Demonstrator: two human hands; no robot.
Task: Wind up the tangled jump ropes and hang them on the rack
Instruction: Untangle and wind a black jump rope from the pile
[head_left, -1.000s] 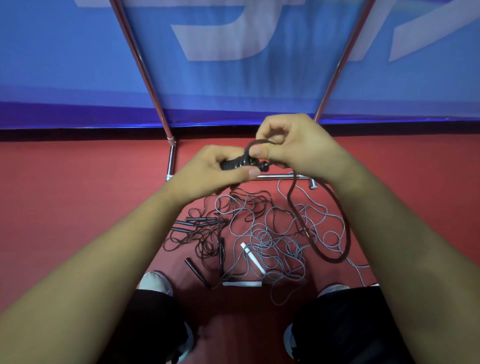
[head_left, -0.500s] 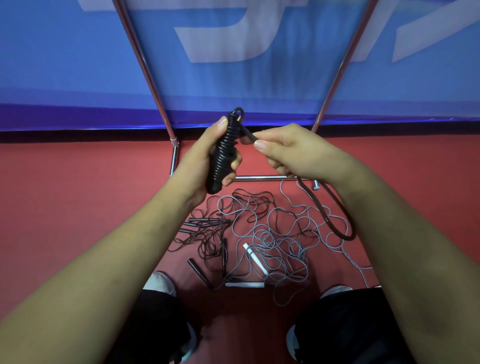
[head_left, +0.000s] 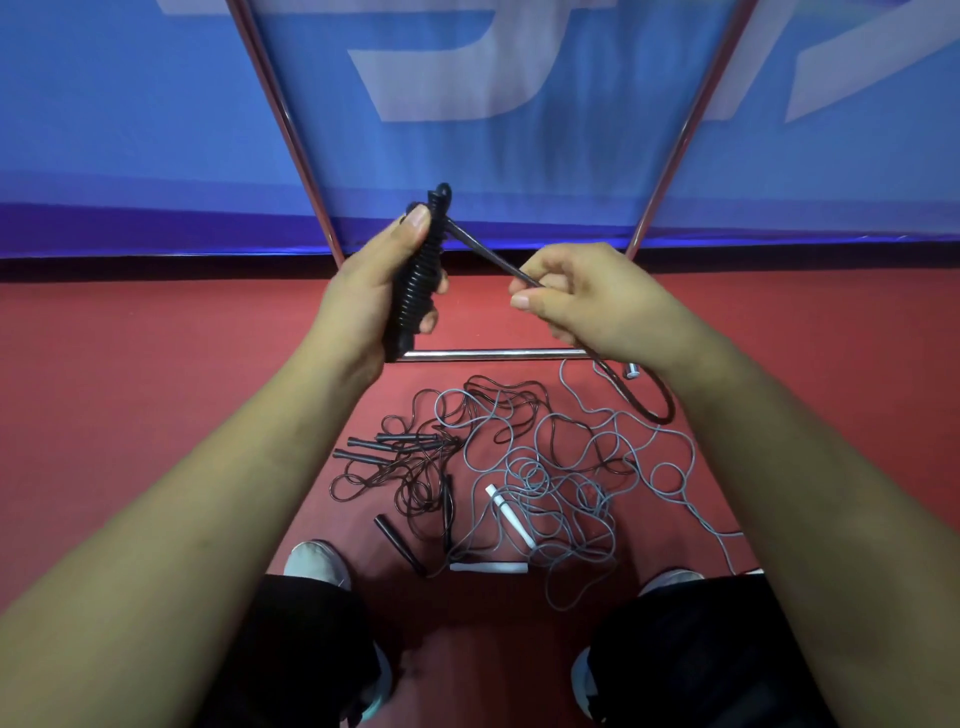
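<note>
Step in hand: winding rope #1, near the end of the wrap.

- Left hand is clenched round the wound bundle. It's black cord in tight ribbed turns over the handles, held roughly upright at chest height in front of the rack.
- Right hand pinches the free tail between thumb and fingers. The tail runs taut from the bundle's top, and the remaining slack hangs below the wrist in one short loop.
- Next move, my read: a few more turns, then tuck or lock the end so the coil doesn't spring. After that, hang it on the rack; its top bar is out of view.
- Not yet sorted, on the red floor: thin black cord tangle with slim black handles, interlaced with grey cord and white handles.
- Materials: the cords look like smooth, springy PVC. The rack is polished chrome tube.
</note>
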